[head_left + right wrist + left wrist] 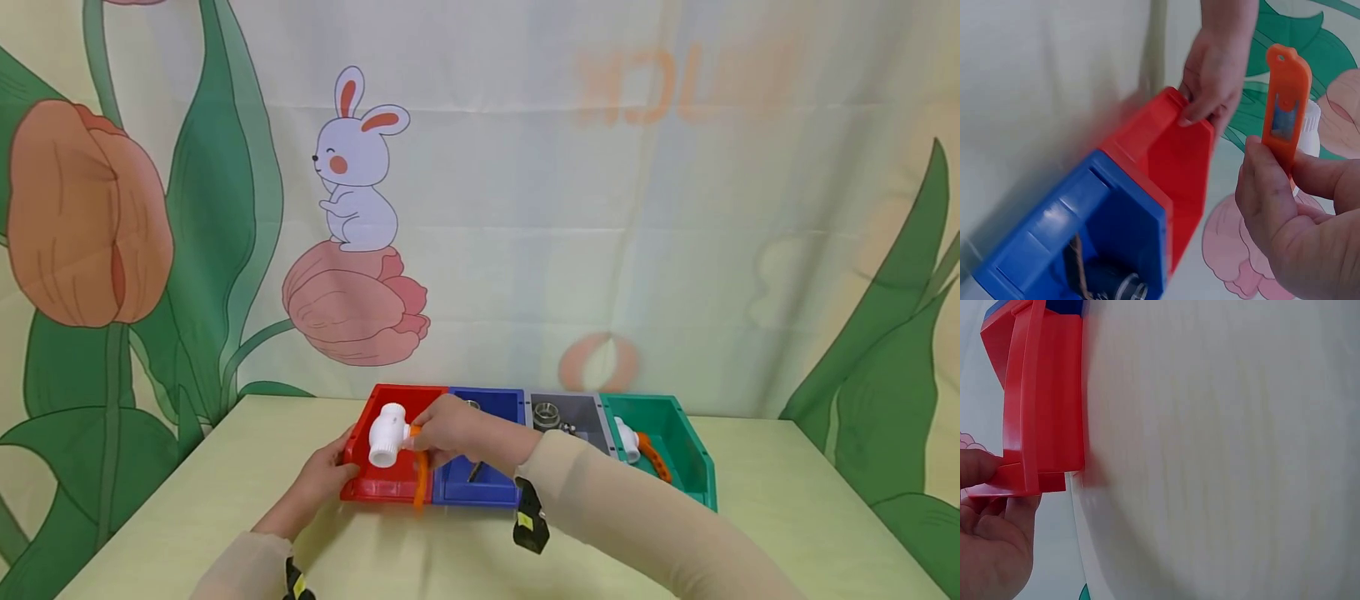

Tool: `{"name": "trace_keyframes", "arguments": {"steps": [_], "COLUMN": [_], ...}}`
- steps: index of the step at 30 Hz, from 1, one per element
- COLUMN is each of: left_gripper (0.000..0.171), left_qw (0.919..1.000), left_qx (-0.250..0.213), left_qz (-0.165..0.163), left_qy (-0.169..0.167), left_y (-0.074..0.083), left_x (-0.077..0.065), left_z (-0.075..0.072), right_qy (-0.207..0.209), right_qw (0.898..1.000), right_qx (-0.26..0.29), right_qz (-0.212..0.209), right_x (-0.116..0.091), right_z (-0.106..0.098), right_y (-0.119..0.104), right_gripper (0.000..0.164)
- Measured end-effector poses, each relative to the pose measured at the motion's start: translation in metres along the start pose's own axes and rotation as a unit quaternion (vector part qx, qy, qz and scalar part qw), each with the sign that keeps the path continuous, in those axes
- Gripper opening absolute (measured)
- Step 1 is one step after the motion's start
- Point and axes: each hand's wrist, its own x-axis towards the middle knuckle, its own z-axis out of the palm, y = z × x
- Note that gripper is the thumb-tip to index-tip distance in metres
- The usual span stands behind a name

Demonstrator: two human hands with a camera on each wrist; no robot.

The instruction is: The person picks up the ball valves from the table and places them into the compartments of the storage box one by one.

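Note:
My right hand (447, 429) pinches the orange handle (1286, 103) of a white plastic ball valve (388, 435), held up over the red bin (375, 483). In the right wrist view the valve's white body (1308, 134) is mostly hidden behind the handle and fingers. My left hand (321, 481) grips the left side wall of the red bin. The left wrist view shows its thumb over the bin's rim (1029, 394) and its fingers beneath. Inside, the red bin shows bare red floor around the valve.
Right of the red bin stand a blue bin (480, 493) holding a dark-bodied metal valve (1110, 281), a grey bin (585, 406) with metal fittings (547, 415), and a green bin (705, 467) with another orange-handled white valve (652, 457). A printed curtain (495, 208) hangs behind the table (780, 517).

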Motion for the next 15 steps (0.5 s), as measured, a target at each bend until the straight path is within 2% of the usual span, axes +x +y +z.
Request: {"name": "trace_keyframes", "arguments": {"steps": [6, 15], "left_gripper": [0.072, 0.073], "left_qw": [1.0, 0.9999], "left_qx": [-0.001, -0.003], "left_qz": [0.002, 0.012], "left_qy": [-0.001, 0.002], "left_y": [-0.001, -0.001], "left_x": [0.001, 0.0], "left_z": [-0.001, 0.002], "right_qy": [-0.015, 0.006], "right_qw": [1.0, 1.0], "right_qx": [0.017, 0.027], "right_qz": [0.007, 0.013], "right_x": [0.005, 0.013], "right_z": [-0.015, -0.029], "right_y": [-0.014, -0.029], "right_gripper": [0.015, 0.022]}}
